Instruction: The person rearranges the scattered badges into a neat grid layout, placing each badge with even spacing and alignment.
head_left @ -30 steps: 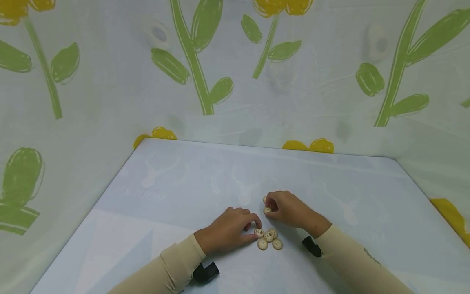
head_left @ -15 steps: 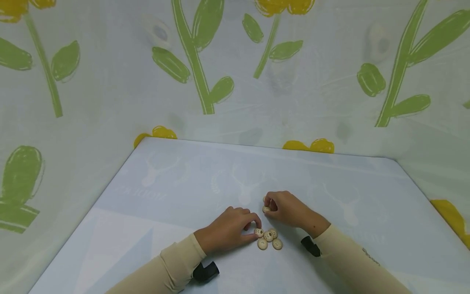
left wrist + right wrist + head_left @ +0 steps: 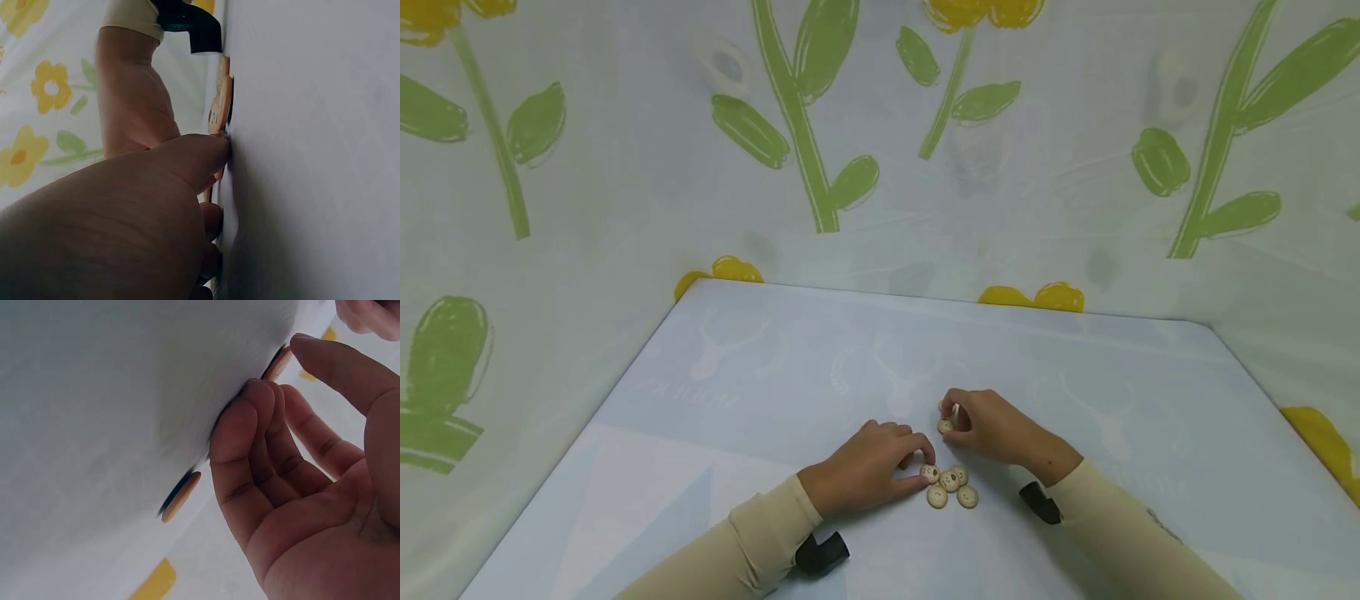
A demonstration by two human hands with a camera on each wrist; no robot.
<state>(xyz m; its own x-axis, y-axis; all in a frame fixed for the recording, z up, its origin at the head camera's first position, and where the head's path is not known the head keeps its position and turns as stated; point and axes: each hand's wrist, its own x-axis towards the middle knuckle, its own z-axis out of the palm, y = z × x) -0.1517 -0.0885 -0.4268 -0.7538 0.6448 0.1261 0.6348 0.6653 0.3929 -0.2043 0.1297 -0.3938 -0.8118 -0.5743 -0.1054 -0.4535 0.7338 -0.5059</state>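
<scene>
Several small round wooden buttons lie on the table. In the head view my left hand [image 3: 868, 471] pinches the left button [image 3: 929, 474] of a close group between thumb and index finger. My right hand [image 3: 988, 425] is farther back, thumb and index finger about another button [image 3: 945, 426]. The right wrist view has this button [image 3: 279, 363] at the thumb tip, beside the bent fingers. A separate button [image 3: 181, 497] lies past the right hand, mostly covered by it in the head view. In the left wrist view the thumb partly covers the buttons [image 3: 220, 106].
The group's middle button [image 3: 950, 481] has others around it, including two nearer ones [image 3: 937, 497]. Beneath is a pale, faintly printed tabletop [image 3: 820, 350]. A flower-printed cloth [image 3: 880, 250] hangs behind the table. Black wrist devices [image 3: 822, 555] sit under both forearms.
The right hand and the button at its fingertips have shifted very slightly away from the group. The left hand and the grouped buttons stay in place.
</scene>
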